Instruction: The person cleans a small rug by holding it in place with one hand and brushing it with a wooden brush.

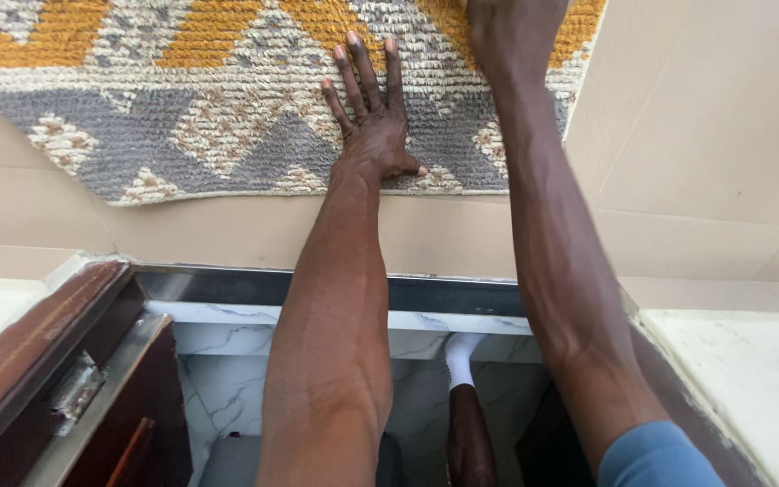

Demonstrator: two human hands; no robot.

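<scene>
my left hand (373, 108) lies flat on the woven rug (227, 108), palm down, fingers spread and pointing away from me, thumb stuck out to the right near the rug's near edge. my right hand (508, 32) is farther out on the same rug, only its heel and wrist showing before the top of the view cuts it off, so i cannot tell whether those fingers are spread or curled. the rug, grey and mustard with pale diamond shapes, lies straight ahead of me on the beige tiled floor (696, 135), its long side running left to right across my reach, and most of it stretches off to the left of both hands. its right end sits just beyond my right wrist. both arms stretch forward over a dark threshold strip (227, 287) and marbled tiles below it (i seem to be leaning across a doorway, with a brown wooden door edge (38, 343) at my left). the left hand rests nearer the rug's near edge, the right one deeper in. my white-socked foot (460, 359) shows between my arms.
</scene>
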